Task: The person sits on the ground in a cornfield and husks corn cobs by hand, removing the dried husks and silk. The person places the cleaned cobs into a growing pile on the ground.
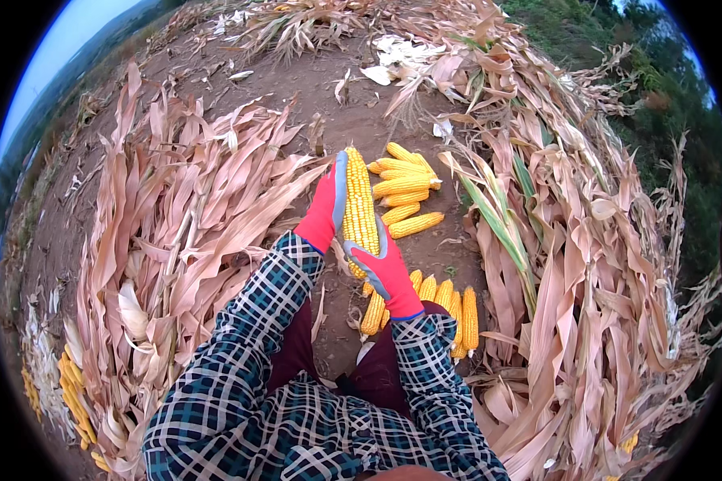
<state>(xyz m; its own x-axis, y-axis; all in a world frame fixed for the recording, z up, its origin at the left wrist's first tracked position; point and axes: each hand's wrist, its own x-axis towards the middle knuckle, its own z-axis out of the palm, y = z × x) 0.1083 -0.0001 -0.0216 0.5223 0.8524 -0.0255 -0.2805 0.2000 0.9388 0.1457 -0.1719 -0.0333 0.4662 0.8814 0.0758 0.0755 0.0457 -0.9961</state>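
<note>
A large husked ear of yellow corn (359, 201) is held between both hands in front of me. My left hand (328, 207), in a red glove with a grey palm, lies along the ear's left side, fingers towards its upper end. Gloved the same way, my right hand (385, 264) wraps the lower part of the ear, with the thumb across it. Beyond it, several husked ears (406, 180) lie in a loose pile on the soil. More ears (469, 318) lie side by side near my right forearm, partly hidden by it.
Dry corn stalks and leaves (150, 240) are heaped on the left, and another long heap (565, 288) runs down the right. Bare brown soil (337, 102) lies between them. Further ears (75, 397) show at the lower left, and pale husks (406, 54) lie farther ahead.
</note>
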